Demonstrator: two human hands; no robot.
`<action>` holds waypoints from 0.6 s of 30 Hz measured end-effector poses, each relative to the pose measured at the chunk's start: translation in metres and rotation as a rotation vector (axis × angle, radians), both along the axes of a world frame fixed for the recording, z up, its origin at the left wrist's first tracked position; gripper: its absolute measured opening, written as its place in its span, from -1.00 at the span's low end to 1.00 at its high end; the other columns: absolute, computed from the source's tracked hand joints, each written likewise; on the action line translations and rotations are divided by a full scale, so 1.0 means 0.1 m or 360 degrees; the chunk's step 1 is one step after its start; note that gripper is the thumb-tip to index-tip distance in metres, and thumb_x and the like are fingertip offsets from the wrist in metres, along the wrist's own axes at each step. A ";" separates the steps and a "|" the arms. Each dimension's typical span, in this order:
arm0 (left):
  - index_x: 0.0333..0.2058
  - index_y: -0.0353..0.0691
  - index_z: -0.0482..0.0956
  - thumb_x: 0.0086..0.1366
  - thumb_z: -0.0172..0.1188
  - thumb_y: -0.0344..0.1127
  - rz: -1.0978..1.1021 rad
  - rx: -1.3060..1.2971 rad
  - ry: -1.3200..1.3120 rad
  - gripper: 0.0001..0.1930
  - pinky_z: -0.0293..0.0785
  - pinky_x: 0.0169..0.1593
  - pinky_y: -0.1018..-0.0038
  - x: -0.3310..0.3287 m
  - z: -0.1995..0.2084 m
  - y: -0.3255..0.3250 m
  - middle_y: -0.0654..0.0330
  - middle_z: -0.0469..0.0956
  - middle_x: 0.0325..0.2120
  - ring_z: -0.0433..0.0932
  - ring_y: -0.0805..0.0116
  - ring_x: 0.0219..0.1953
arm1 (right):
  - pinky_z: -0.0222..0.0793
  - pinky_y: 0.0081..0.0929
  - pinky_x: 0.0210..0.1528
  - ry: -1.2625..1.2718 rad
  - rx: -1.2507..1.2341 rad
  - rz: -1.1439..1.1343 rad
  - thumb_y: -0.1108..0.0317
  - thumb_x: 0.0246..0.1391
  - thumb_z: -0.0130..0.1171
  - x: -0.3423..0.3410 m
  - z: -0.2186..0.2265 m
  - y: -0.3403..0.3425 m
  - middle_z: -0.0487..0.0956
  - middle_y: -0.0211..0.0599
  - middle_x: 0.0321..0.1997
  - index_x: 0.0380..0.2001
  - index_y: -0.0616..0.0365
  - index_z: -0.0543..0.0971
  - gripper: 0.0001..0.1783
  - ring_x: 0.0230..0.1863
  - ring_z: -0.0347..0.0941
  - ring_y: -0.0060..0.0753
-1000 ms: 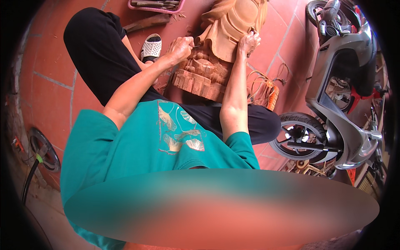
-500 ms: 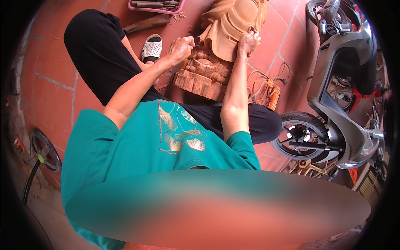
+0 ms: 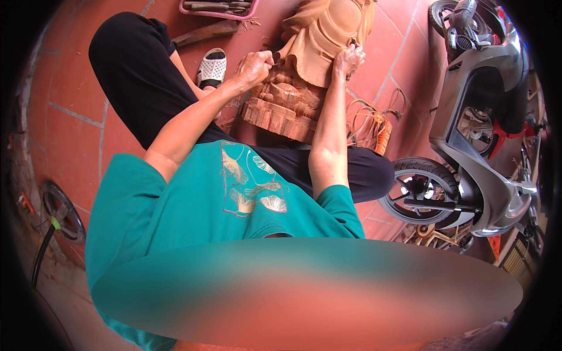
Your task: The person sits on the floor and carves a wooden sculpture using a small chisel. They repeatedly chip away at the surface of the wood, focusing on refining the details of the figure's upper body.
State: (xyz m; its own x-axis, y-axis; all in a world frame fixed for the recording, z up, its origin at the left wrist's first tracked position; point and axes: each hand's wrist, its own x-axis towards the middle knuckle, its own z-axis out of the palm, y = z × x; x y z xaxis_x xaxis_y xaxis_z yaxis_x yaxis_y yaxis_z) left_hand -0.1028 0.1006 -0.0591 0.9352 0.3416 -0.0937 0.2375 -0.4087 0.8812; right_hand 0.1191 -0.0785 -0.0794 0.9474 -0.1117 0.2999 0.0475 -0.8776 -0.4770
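A large carved wooden figure (image 3: 313, 55) with draped folds lies on the floor in front of me, running out of the top edge. Its rough, blocky base (image 3: 280, 120) is nearest to me. My left hand (image 3: 254, 68) is closed in a fist at the figure's left edge, beside the lower folds. On the right side, my right hand (image 3: 349, 59) is closed against the smooth folds. Both hands have their fingers curled in; whatever is between them is hidden or too small to name.
A pink basket (image 3: 253, 10) of handled tools stands at the top, with a thick wooden piece (image 3: 206, 33) beside it. An orange object (image 3: 382, 137) with coiled cord lies right of the base. A grey motorbike (image 3: 462, 134) stands at the right; a wheel-like ring (image 3: 63, 212) is at far left.
The whole view has shifted very slightly. Both hands keep their places on the carved figure, and nothing else has visibly moved.
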 end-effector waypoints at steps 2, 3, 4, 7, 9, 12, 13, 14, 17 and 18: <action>-0.36 -0.26 0.58 0.15 0.04 -0.46 0.0043 -0.0045 -0.0021 -0.86 0.49 -0.18 0.09 0.03 0.02 0.00 -0.12 0.61 -0.39 0.59 -0.15 -0.25 | 0.31 -0.02 -0.03 -0.0018 -0.0009 0.0012 0.24 0.22 -0.01 0.06 -0.04 -0.03 0.48 -0.04 -0.10 -0.11 0.06 0.52 -0.75 -0.02 0.37 0.05; -0.36 -0.26 0.58 0.15 0.04 -0.46 0.0066 -0.0033 -0.0030 -0.86 0.49 -0.18 0.08 0.07 -0.01 0.00 -0.11 0.61 -0.39 0.59 -0.14 -0.25 | 0.31 -0.01 -0.03 -0.0027 -0.0011 0.0018 0.24 0.22 -0.01 0.07 -0.05 -0.03 0.48 -0.04 -0.10 -0.11 0.06 0.52 -0.75 -0.02 0.37 0.05; -0.36 -0.26 0.58 0.15 0.04 -0.46 0.0088 -0.0022 -0.0040 -0.86 0.49 -0.18 0.08 0.09 -0.03 0.01 -0.11 0.61 -0.39 0.59 -0.14 -0.24 | 0.31 -0.01 -0.03 -0.0021 -0.0005 0.0020 0.24 0.22 -0.01 0.06 -0.07 -0.02 0.48 -0.04 -0.10 -0.11 0.06 0.52 -0.75 -0.02 0.37 0.05; -0.36 -0.26 0.58 0.15 0.04 -0.46 0.0074 -0.0089 -0.0016 -0.86 0.49 -0.18 0.08 0.07 -0.09 0.02 -0.11 0.61 -0.38 0.59 -0.14 -0.24 | 0.31 -0.01 -0.03 -0.0018 0.0007 0.0020 0.24 0.22 0.00 0.04 -0.01 0.02 0.48 -0.04 -0.10 -0.11 0.07 0.52 -0.75 -0.02 0.37 0.06; -0.36 -0.27 0.57 0.15 0.04 -0.46 0.0021 -0.0024 0.0040 -0.87 0.49 -0.19 0.08 0.00 -0.10 -0.01 -0.11 0.61 -0.39 0.59 -0.14 -0.25 | 0.31 0.00 -0.02 -0.0014 0.0029 0.0008 0.24 0.22 0.00 0.03 -0.04 0.00 0.48 -0.04 -0.10 -0.11 0.07 0.52 -0.75 -0.02 0.38 0.05; -0.35 -0.30 0.57 0.15 0.10 -0.47 -0.0019 0.0050 0.0070 -0.89 0.48 -0.21 0.17 -0.03 -0.03 -0.01 -0.09 0.61 -0.43 0.62 -0.05 -0.28 | 0.31 -0.01 -0.02 -0.0039 0.0013 0.0012 0.23 0.22 -0.01 0.06 -0.04 -0.03 0.47 -0.05 -0.09 -0.11 0.07 0.52 -0.75 -0.02 0.38 0.04; -0.34 -0.31 0.57 0.15 0.13 -0.47 -0.0027 0.0071 0.0070 -0.89 0.48 -0.21 0.21 -0.02 0.01 0.00 -0.08 0.61 -0.45 0.63 -0.01 -0.30 | 0.30 -0.01 0.00 -0.0012 0.0027 0.0001 0.21 0.23 -0.03 0.05 -0.04 -0.03 0.48 -0.03 -0.08 -0.10 0.07 0.52 -0.72 -0.01 0.38 0.06; -0.35 -0.30 0.57 0.15 0.10 -0.46 -0.0003 0.0040 0.0023 -0.89 0.49 -0.20 0.17 -0.01 0.03 0.01 -0.09 0.61 -0.43 0.62 -0.05 -0.28 | 0.29 0.00 0.02 0.0016 0.0041 -0.0003 0.18 0.25 -0.06 0.01 -0.01 -0.01 0.48 -0.01 -0.07 -0.08 0.07 0.52 -0.69 0.00 0.38 0.07; -0.36 -0.26 0.57 0.15 0.05 -0.46 0.0057 -0.0020 -0.0053 -0.87 0.49 -0.17 0.09 0.02 0.03 0.03 -0.12 0.61 -0.40 0.59 -0.14 -0.25 | 0.28 -0.01 0.04 0.0035 0.0053 0.0013 0.15 0.26 -0.08 0.01 0.04 0.01 0.48 0.01 -0.06 -0.08 0.08 0.53 -0.67 0.01 0.38 0.08; -0.36 -0.27 0.57 0.15 0.05 -0.46 0.0071 -0.0017 -0.0034 -0.87 0.49 -0.17 0.09 0.03 0.01 0.03 -0.12 0.61 -0.40 0.59 -0.14 -0.25 | 0.28 -0.01 0.04 0.0032 0.0052 0.0020 0.15 0.26 -0.08 0.02 0.04 0.00 0.48 0.01 -0.06 -0.08 0.08 0.53 -0.67 0.01 0.38 0.08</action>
State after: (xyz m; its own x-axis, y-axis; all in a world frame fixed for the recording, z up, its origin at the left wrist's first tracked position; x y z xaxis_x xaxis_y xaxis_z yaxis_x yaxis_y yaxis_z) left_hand -0.0995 0.1038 -0.0584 0.9209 0.3821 -0.0775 0.2362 -0.3886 0.8906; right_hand 0.1207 -0.0787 -0.0752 0.9545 -0.1093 0.2774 0.0486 -0.8610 -0.5063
